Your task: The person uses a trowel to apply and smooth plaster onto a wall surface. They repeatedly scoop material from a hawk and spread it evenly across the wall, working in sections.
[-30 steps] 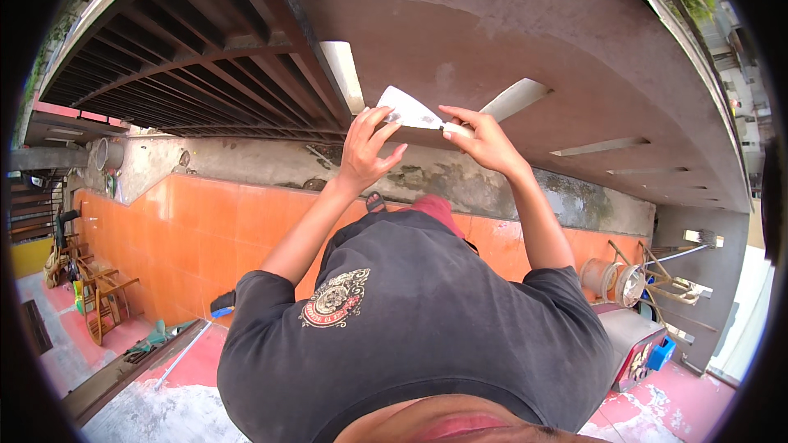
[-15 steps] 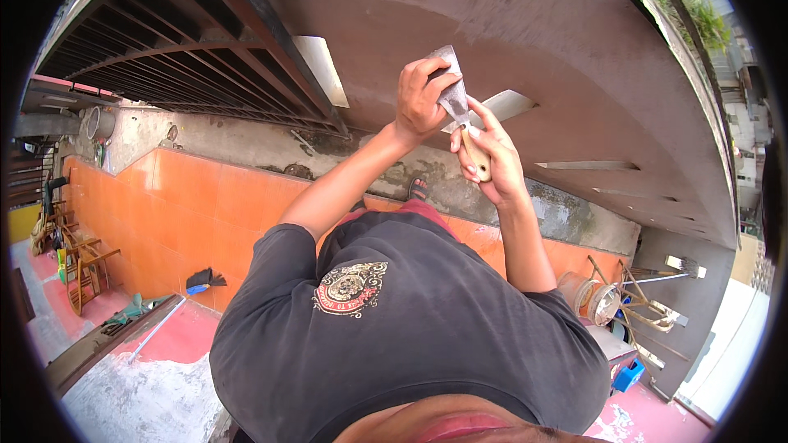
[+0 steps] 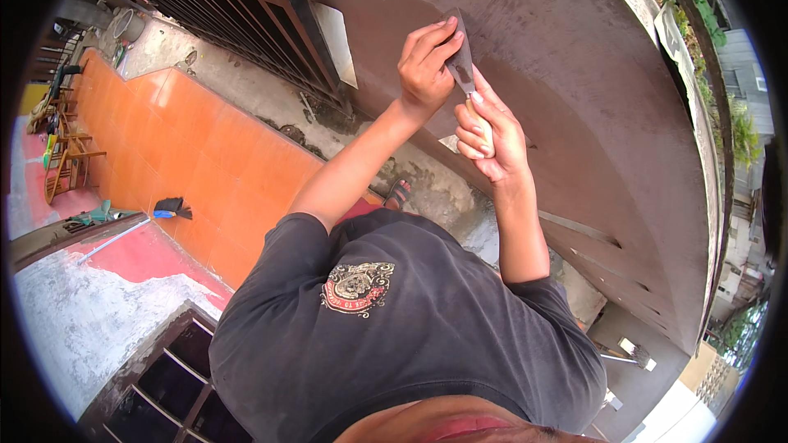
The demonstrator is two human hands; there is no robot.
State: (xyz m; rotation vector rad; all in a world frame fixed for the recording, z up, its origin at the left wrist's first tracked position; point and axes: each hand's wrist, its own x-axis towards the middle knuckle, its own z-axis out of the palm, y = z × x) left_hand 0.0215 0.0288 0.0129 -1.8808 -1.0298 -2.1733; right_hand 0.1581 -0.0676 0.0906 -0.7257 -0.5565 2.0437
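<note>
Scraper moved up; right hand clamped on handle, partly covered; left hand partly hiding blade, grip unclear.

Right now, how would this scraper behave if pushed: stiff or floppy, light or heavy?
The scraper is probably light, given its slim build. Its thin, grey blade looks metallic, so likely fairly stiff, perhaps flexing under pressure. With the right hand wrapped around the pale handle, it seems unlikely to slip.

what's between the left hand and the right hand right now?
Head view: the scraper bridges them. The left hand touches its blade; the right hand grips its pale handle.
</note>
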